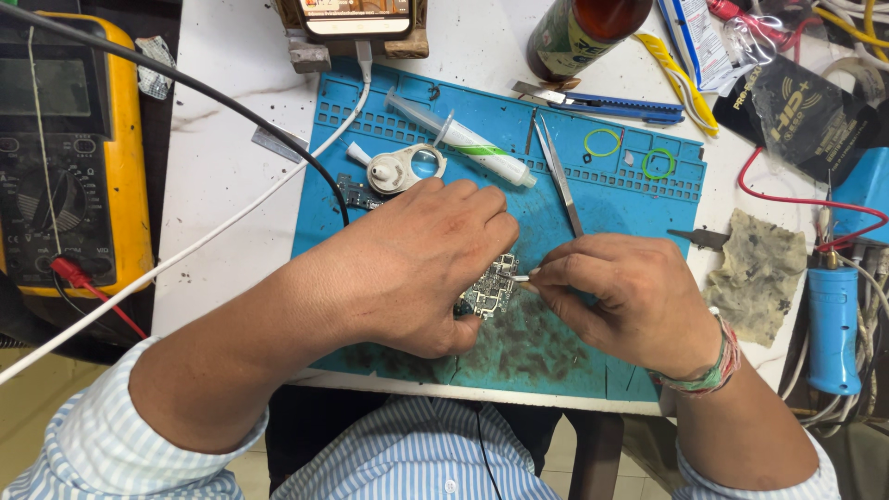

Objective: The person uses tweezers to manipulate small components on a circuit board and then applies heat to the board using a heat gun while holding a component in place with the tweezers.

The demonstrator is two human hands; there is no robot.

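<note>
Right hand [630, 296]: fingers [565, 270] pinched shut on a thin pale tool [521, 277], its tip touching the circuit board [491, 289].
Left hand [421, 268]: fingers curled down over the circuit board, pressing it to the mat; whether they grip it cannot be told.
Circuit board: small, grey-green, studded with metal parts, lying on the blue work mat [611, 194] between both hands, partly hidden by the left.
Work mat: blue, rectangular, soot-stained at the near edge, on a white table [222, 157].
On the mat, beyond the hands: tweezers [560, 171]; a clear syringe [463, 139] with a green-and-white label band; a white loupe [398, 168]; two small green rings [602, 142].
Far edge: a dark bottle [579, 32] with a green-and-yellow label; a blue utility knife [616, 106]; black foil packets [806, 111] with gold print.
Left: a yellow multimeter [69, 148].
Right: a stained cloth [757, 273]; a blue soldering handle [833, 329].
</note>
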